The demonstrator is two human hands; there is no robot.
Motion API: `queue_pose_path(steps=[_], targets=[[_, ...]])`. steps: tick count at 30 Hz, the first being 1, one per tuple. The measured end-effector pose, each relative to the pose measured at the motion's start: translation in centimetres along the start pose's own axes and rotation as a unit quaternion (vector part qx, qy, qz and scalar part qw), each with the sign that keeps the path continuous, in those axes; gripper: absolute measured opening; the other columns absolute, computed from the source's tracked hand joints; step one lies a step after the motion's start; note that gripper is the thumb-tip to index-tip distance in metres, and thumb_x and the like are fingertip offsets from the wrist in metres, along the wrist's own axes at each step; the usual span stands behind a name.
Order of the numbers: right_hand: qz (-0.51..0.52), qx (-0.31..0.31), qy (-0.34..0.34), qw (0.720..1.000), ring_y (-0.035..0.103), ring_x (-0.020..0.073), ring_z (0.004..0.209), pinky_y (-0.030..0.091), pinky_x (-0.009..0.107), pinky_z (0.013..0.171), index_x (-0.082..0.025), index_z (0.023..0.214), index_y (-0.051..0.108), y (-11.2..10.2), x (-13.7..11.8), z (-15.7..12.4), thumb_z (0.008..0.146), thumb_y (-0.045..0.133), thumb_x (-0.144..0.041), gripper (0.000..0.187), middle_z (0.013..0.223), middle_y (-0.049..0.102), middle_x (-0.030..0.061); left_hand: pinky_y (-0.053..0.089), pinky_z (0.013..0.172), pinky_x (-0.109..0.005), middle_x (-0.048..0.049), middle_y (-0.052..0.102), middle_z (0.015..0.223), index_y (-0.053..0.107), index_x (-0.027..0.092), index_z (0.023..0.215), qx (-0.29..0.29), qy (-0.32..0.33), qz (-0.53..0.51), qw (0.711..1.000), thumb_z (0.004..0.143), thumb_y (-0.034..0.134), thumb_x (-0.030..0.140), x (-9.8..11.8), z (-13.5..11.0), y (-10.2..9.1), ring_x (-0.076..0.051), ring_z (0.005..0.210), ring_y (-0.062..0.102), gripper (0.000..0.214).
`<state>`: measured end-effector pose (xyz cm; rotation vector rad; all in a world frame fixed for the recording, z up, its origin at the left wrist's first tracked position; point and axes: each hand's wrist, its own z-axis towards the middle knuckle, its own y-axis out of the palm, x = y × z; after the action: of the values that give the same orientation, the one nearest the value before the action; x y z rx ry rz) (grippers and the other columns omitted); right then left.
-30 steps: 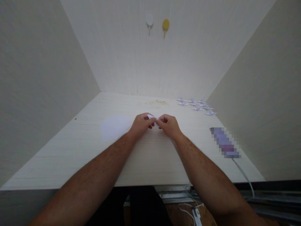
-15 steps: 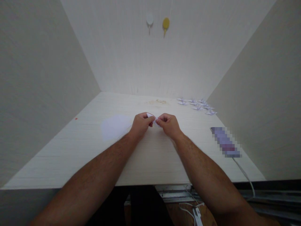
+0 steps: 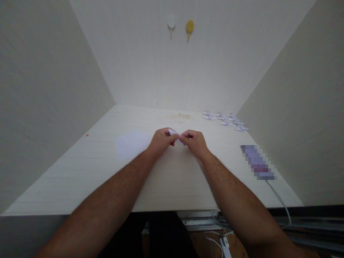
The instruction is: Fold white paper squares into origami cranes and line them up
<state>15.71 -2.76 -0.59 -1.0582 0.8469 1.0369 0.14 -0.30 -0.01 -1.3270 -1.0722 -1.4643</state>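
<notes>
A small folded piece of white paper (image 3: 173, 133) is held up between my two hands, above the middle of the table. My left hand (image 3: 162, 139) pinches its left side, thumb on the near face. From the other side, my right hand (image 3: 194, 139) grips the paper with thumb and fingers, close to the left thumb. Much of the paper is covered by my fingers, so its exact fold cannot be made out. Beside my left forearm lies flat white paper (image 3: 131, 143) on the table.
Several folded paper cranes (image 3: 226, 122) stand at the back right of the white table (image 3: 177, 186). A blurred-out phone (image 3: 256, 162) lies at the right with a white cable (image 3: 281, 200) running off the edge. Walls enclose three sides; a white hook (image 3: 171, 23) and yellow hook (image 3: 189, 27) hang behind.
My thumbs have come slightly closer together on the folded paper, and a little more of its upper edge shows. Both hands have shifted only slightly.
</notes>
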Motion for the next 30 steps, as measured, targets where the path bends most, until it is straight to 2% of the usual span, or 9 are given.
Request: queue_pose_path(steps=[2, 5, 8, 10, 13, 17, 21, 24, 30], targets=[[-0.017, 0.035, -0.02, 0.999, 0.048, 0.0109, 0.055, 0.037, 0.025, 0.052, -0.018, 0.07, 0.069, -0.2, 0.2, 0.1, 0.07, 0.073, -0.034, 0.017, 0.059, 0.058, -0.0023, 0.043, 0.05, -0.023, -0.0018, 0.062, 0.066, 0.065, 0.016, 0.075, -0.024, -0.045, -0.06, 0.997, 0.068, 0.072, 0.049, 0.3, 0.1, -0.2, -0.011, 0.054, 0.054, 0.035], [-0.021, 0.066, -0.049, 0.996, 0.05, 0.0113, 0.056, 0.039, 0.025, 0.054, -0.019, 0.074, 0.071, -0.5, 0.4, 0.2, 0.071, 0.072, -0.032, 0.014, 0.062, 0.06, -0.0018, 0.037, 0.042, -0.024, -0.0065, 0.064, 0.071, 0.067, 0.015, 0.078, -0.039, -0.169, -0.13, 0.976, 0.077, 0.047, 0.074, 0.6, 0.4, -0.5, -0.013, 0.051, 0.055, 0.062], [-0.026, 0.062, -0.099, 0.993, 0.057, 0.013, 0.064, 0.045, 0.027, 0.061, -0.02, 0.076, 0.073, -0.5, 0.5, 0.1, 0.074, 0.071, -0.029, 0.009, 0.072, 0.068, 0.0011, 0.03, 0.038, -0.023, -0.007, 0.06, 0.061, 0.066, 0.011, 0.071, -0.09, -0.265, -0.122, 0.952, 0.081, 0.047, 0.066, 0.9, 0.4, -0.8, -0.01, 0.043, 0.049, 0.059], [-0.035, 0.05, -0.131, 0.99, 0.061, 0.014, 0.069, 0.048, 0.028, 0.065, -0.021, 0.078, 0.074, -0.5, 0.5, 0.0, 0.076, 0.068, -0.026, 0.008, 0.076, 0.07, 0.0024, 0.028, 0.039, -0.02, -0.0037, 0.057, 0.058, 0.065, 0.01, 0.069, -0.111, -0.253, -0.115, 0.954, 0.079, 0.06, 0.046, 1.0, 0.3, -0.7, -0.007, 0.042, 0.046, 0.037], [-0.032, 0.036, -0.133, 0.99, 0.064, 0.0149, 0.075, 0.05, 0.028, 0.067, -0.022, 0.083, 0.075, -0.4, 0.4, 0.0, 0.076, 0.065, -0.024, 0.012, 0.082, 0.073, 0.0037, 0.027, 0.039, -0.018, 0.0017, 0.051, 0.052, 0.059, 0.013, 0.065, -0.085, -0.184, -0.101, 0.974, 0.069, 0.067, 0.024, 1.0, 0.0, -0.5, -0.005, 0.042, 0.043, 0.015], [0.023, 0.052, -0.03, 0.998, 0.062, 0.0137, 0.061, 0.05, 0.028, 0.057, -0.018, 0.088, 0.073, -0.3, 0.1, 0.0, 0.073, 0.068, -0.029, 0.02, 0.074, 0.071, 0.0034, 0.032, 0.041, -0.017, 0.0027, 0.052, 0.051, 0.053, 0.015, 0.061, -0.031, -0.106, -0.058, 0.992, 0.068, 0.071, 0.026, 0.6, -0.1, -0.2, -0.005, 0.043, 0.045, 0.022], [0.038, 0.028, 0.044, 0.998, 0.054, 0.0113, 0.048, 0.044, 0.025, 0.047, -0.015, 0.074, 0.068, -0.4, -0.5, 0.1, 0.07, 0.069, -0.033, 0.018, 0.057, 0.064, 0.0005, 0.048, 0.051, -0.021, -0.0002, 0.061, 0.058, 0.056, 0.014, 0.067, -0.004, -0.06, -0.035, 0.998, 0.067, 0.073, 0.027, 0.5, -0.2, 0.1, -0.009, 0.05, 0.057, 0.021], [0.004, 0.024, 0.026, 0.999, 0.051, 0.01, 0.048, 0.04, 0.024, 0.048, -0.016, 0.067, 0.065, -0.4, -0.7, 0.1, 0.071, 0.066, -0.031, 0.015, 0.055, 0.062, -0.0009, 0.055, 0.058, -0.026, -0.003, 0.066, 0.062, 0.06, 0.013, 0.074, -0.019, -0.049, -0.03, 0.998, 0.065, 0.075, 0.023, 0.4, -0.4, 0.2, -0.013, 0.056, 0.064, 0.02], [-0.099, 0.021, -0.033, 0.994, 0.055, 0.0109, 0.056, 0.04, 0.023, 0.053, -0.017, 0.071, 0.067, -0.5, -0.3, 0.0, 0.073, 0.064, -0.025, 0.008, 0.063, 0.066, -0.0003, 0.057, 0.06, -0.027, -0.0078, 0.07, 0.065, 0.064, 0.01, 0.08, -0.06, -0.065, 0.01, 0.996, 0.064, 0.076, 0.019, 0.3, -0.5, 0.2, -0.017, 0.061, 0.069, 0.021]])
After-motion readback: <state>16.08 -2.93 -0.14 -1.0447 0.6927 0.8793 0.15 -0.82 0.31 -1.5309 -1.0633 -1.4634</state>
